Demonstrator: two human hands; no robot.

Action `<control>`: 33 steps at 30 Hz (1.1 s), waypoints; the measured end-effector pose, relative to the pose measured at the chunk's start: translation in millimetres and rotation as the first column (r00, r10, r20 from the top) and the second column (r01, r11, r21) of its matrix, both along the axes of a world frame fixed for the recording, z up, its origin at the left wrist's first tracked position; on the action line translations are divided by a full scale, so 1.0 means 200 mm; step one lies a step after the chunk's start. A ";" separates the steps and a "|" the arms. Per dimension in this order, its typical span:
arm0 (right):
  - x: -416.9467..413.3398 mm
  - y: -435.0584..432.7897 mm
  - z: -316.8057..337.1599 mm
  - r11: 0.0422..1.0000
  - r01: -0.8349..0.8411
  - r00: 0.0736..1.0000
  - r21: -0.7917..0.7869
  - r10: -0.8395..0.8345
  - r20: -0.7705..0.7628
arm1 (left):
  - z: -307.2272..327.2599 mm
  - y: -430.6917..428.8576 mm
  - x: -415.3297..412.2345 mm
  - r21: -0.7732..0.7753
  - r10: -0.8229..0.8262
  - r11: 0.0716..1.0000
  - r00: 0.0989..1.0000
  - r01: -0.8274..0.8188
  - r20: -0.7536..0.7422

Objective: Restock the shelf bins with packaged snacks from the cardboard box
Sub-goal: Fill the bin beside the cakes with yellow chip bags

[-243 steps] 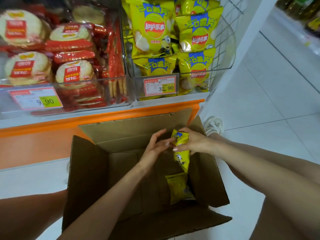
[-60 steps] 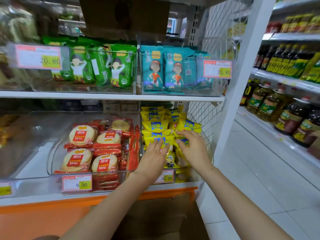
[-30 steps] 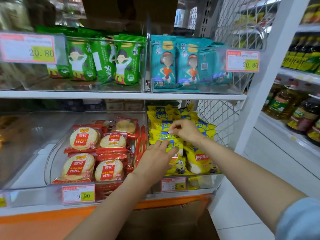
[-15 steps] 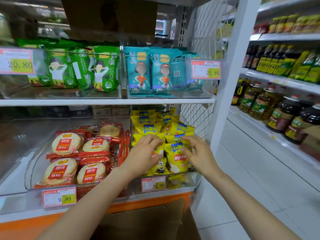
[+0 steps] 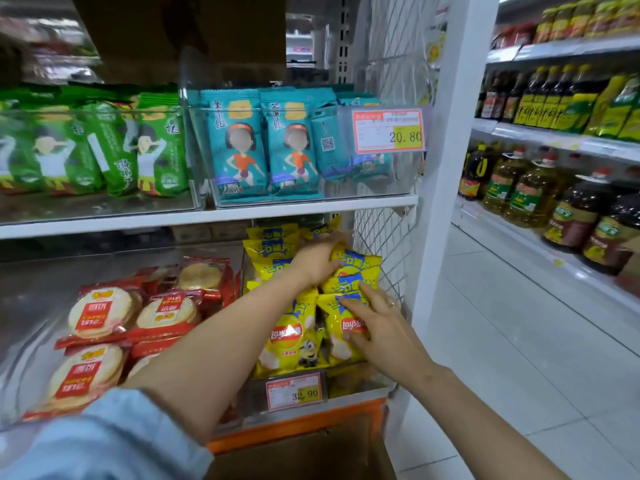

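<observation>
**Supermarket shelf end: settling the chips**

Head view. Shop shelving fills the frame, with oil bottles [image 5: 519, 192] on the next aisle's racks at 3 o'clock, teal packs [image 5: 242, 147] on the upper shelf at 12 and rice cracker packs [image 5: 100, 313] at 8. The yellow chip bags [image 5: 291, 337] stand stacked in the clear bin [image 5: 360, 384] just below centre, against the wire mesh [image 5: 381, 233]. At 6 o'clock, on the bottom edge, shows a flap of the cardboard box [image 5: 311, 455].

The left hand [image 5: 317, 263] reaches to the back of the stack, fingers curled over a rear bag. The right hand [image 5: 377, 327] lies on the front right bag, fingers spread and nearly straight, pressing, not clenching.

The step looks like squaring up bags already placed. To do it well, press lightly so the chips don't crush, tuck rear bags upright behind the front row, and leave the logos facing out above the price tag [image 5: 296, 391].
</observation>
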State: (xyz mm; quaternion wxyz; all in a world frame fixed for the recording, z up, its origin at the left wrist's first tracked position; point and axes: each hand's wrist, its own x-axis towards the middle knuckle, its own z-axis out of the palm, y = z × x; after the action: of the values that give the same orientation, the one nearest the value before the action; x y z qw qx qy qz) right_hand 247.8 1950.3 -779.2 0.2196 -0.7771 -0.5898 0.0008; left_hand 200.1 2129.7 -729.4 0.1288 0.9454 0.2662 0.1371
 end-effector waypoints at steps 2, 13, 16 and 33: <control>-0.01 0.00 0.00 1.000 0.023 1.000 -0.003 -0.023 0.006 | 0.00 0.00 0.01 -0.016 0.000 1.000 1.000 0.000 0.024; -0.10 0.00 0.02 0.991 0.130 0.988 -0.032 -0.132 -0.077 | 0.01 0.00 -0.07 0.078 0.071 0.995 0.990 -0.062 -0.118; -0.10 0.01 0.01 0.992 0.130 0.990 -0.008 -0.130 -0.048 | 0.00 -0.01 -0.08 0.180 0.062 0.983 0.991 -0.040 -0.122; -0.03 0.04 -0.03 0.999 0.047 0.991 -0.007 -0.047 -0.124 | 0.03 0.17 -0.07 0.225 0.281 0.933 0.959 -0.283 0.041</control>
State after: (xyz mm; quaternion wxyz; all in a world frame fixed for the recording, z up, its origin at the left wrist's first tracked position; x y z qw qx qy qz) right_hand 241.0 1958.1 -785.7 0.2541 -0.7897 -0.5566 0.0451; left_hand 186.6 2163.2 -722.6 -0.0004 0.9054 0.3809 0.1878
